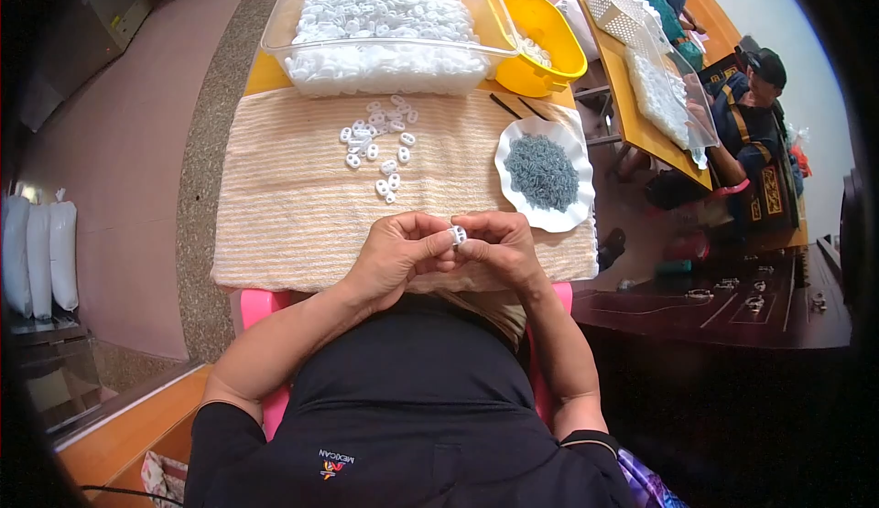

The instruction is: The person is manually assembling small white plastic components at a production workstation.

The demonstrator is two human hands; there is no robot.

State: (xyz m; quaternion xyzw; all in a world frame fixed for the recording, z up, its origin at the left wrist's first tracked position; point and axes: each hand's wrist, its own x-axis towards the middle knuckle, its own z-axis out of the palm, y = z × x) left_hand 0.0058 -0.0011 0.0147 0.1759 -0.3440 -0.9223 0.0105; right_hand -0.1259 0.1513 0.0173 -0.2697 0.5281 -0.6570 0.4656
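My left hand [396,252] and my right hand [504,246] meet over the near edge of a striped cloth [293,188]. Between their thumbs and fingertips they pinch a small white plastic piece with two holes [459,234]. Both hands are closed on it, and fingers partly cover it. Farther off on the cloth lies a loose group of similar white two-holed pieces [360,142]. Right of the hands is a white wavy-rimmed dish [557,221], filled with many tiny grey parts [544,171] whose kind is too small to make out.
A clear plastic bin [278,16] heaped with white pieces stands at the far edge. Beside it sits a yellow basin [569,37] with some white pieces. Two thin black sticks [504,105] lie behind the dish. Other people [755,105] sit at another table [632,82] on the right.
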